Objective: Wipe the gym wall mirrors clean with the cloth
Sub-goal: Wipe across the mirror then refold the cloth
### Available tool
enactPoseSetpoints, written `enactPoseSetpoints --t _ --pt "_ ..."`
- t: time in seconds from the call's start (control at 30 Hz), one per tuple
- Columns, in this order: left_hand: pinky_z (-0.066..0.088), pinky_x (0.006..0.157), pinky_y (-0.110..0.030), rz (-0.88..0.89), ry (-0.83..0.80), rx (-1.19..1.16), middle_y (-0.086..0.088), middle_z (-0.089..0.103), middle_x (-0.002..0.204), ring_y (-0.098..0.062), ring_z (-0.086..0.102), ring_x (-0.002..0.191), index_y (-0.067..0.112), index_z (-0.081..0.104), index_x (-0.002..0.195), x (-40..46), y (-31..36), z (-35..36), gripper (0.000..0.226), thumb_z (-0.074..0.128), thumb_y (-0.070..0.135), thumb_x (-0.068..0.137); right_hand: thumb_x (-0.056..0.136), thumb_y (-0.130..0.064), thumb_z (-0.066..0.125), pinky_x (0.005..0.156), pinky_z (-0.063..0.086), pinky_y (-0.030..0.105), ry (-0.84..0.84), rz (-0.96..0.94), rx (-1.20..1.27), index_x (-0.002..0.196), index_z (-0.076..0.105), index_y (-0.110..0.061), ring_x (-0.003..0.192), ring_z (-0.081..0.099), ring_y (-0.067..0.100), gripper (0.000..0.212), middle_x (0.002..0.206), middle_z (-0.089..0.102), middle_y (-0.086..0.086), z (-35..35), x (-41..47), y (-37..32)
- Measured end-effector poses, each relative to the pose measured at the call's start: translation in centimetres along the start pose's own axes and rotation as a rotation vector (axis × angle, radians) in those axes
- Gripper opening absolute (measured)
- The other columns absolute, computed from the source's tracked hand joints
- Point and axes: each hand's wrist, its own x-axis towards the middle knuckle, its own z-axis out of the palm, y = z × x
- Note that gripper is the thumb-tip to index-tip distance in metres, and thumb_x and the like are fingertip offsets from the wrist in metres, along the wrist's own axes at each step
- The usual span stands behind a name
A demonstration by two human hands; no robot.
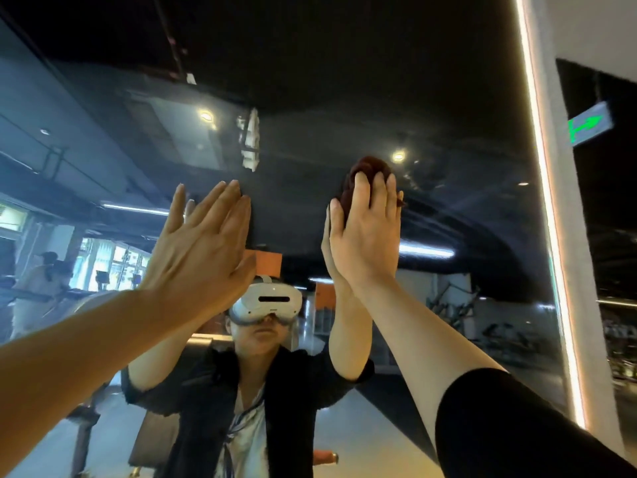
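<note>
Right hand (365, 232) up high, fingers straight, pressing a dark red cloth (370, 174) flat on the mirror (310, 81). Cloth bunched into a ball under the fingertips, near the top of the reach. Left hand (203, 243) wide and flat, leaning on the glass, holding nothing.

Could go wrong:
- Bare left palm on the glass, likely to leave a new hand print right where cleaning is going on. Would need wiping again.
- Balled-up cloth touching only a small spot, so streaks and missed bits between strokes likely.
- Cloth only pressed, not gripped, so could slip out and drop to the floor on a fast swipe.
- Arms stretched up high, so weak push and dirty patches above, toward the top of the glass.
- Bright light strip (548, 208) at the right edge, so smudges hard to spot near the glare.
</note>
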Motion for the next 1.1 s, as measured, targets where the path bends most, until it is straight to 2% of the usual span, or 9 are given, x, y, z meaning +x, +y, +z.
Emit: enactPoseSetpoints --t 0.17,0.4,0.6,0.7,0.83,0.97,1.03,1.1 --pt "0.017 0.115 -0.068 -0.003 0.028 -0.018 -0.020 0.040 0.154 -0.037 0.036 0.143 -0.001 0.044 0.146 -1.8 -3.0 0.0 0.072 0.034 0.046 0.093 0.102 -0.043 0.026 0.122 0.025 0.051 0.017 0.005 -0.006 0.145 0.044 -0.005 0.147 0.030 0.040 0.060 0.151 0.044 0.025 0.5 0.1 -2.0" --pt "0.014 0.116 -0.067 -0.008 0.013 -0.008 -0.017 0.039 0.154 -0.035 0.034 0.144 0.001 0.044 0.147 -3.5 -6.3 -0.1 0.073 0.032 0.049 0.094 0.103 -0.041 0.029 0.122 0.024 0.052 0.019 0.028 -0.004 0.144 0.045 -0.004 0.147 0.031 0.041 0.057 0.149 0.045 0.026 1.0 -0.2 -4.6" --pt "0.014 0.115 -0.068 -0.033 -0.015 -0.014 -0.019 0.040 0.153 -0.037 0.039 0.142 -0.001 0.045 0.146 -5.8 -8.5 -0.5 0.076 0.028 0.052 0.093 0.105 -0.040 0.038 0.122 0.025 0.053 -0.023 -0.105 0.035 0.145 0.045 -0.007 0.147 0.030 0.040 0.052 0.152 0.043 0.024 2.1 -2.0 -11.7" --pt "0.014 0.115 -0.067 -0.036 0.002 -0.015 -0.020 0.041 0.153 -0.038 0.041 0.140 0.000 0.044 0.145 -7.1 -9.3 -0.6 0.075 0.027 0.053 0.095 0.105 -0.041 0.034 0.122 0.024 0.052 -0.033 -0.184 0.053 0.145 0.045 -0.006 0.147 0.029 0.040 0.054 0.152 0.042 0.025 2.4 -3.3 -15.2" --pt "0.013 0.117 -0.064 -0.019 0.058 -0.041 -0.018 0.042 0.152 -0.035 0.041 0.140 0.006 0.028 0.150 -8.6 -9.3 -0.5 0.071 0.021 0.056 0.100 0.106 -0.042 0.025 0.122 0.024 0.053 -0.076 -0.319 0.078 0.147 0.043 -0.007 0.148 0.028 0.040 0.057 0.153 0.041 0.025 2.6 -5.4 -18.3" --pt "-0.001 0.122 -0.049 -0.035 0.035 -0.030 -0.021 0.040 0.152 -0.036 0.038 0.141 0.004 0.030 0.149 -10.1 -8.4 -0.3 0.072 0.035 0.050 0.094 0.104 -0.043 0.020 0.121 0.026 0.052 -0.138 -0.449 0.110 0.148 0.044 -0.009 0.148 0.028 0.039 0.061 0.154 0.040 0.024 2.3 -6.7 -17.7" --pt "-0.003 0.123 -0.048 -0.059 0.012 -0.033 -0.019 0.037 0.154 -0.034 0.034 0.143 0.005 0.027 0.151 -10.3 -7.6 -0.3 0.072 0.035 0.049 0.094 0.104 -0.042 0.027 0.120 0.029 0.053 -0.137 -0.536 0.144 0.146 0.046 -0.008 0.147 0.031 0.038 0.058 0.152 0.044 0.023 2.0 -6.8 -15.7" --pt "0.002 0.122 -0.052 -0.049 0.008 -0.037 -0.018 0.036 0.156 -0.033 0.034 0.144 0.009 0.021 0.152 -10.0 -6.3 -0.3 0.071 0.036 0.048 0.094 0.104 -0.041 0.035 0.120 0.029 0.052 -0.122 -0.551 0.138 0.145 0.047 -0.007 0.147 0.032 0.038 0.055 0.151 0.045 0.023 1.6 -6.6 -12.8"
